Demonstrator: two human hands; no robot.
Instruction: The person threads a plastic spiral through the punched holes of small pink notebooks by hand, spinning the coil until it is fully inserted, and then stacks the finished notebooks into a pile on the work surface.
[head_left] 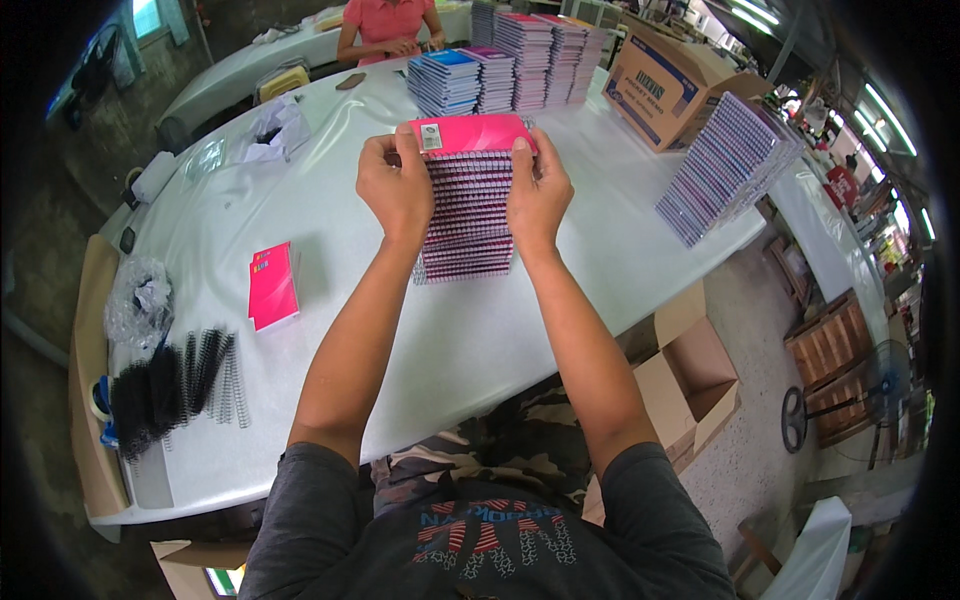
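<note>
A tall stack of small spiral notebooks (470, 215) stands in front of me, its black coil edges facing me. Its top notebook (485, 133) has a pink cover with a white label patch at the left. My left hand (397, 190) is closed on the left end of the stack's top, thumb near the label. At the right end my right hand (538, 200) grips the same way, thumb on the cover's edge. Both hands' other fingers are partly hidden behind the stack. To the left lie a few pink notebooks (273, 287) without visible coils.
Black spiral coils (175, 385) and a clear plastic bag (140, 300) lie at the left. Stacked notebooks (525, 60) stand at the back, near a person in pink (388, 22). A carton (655, 85) and another coil-bound stack (720, 170) are at the right.
</note>
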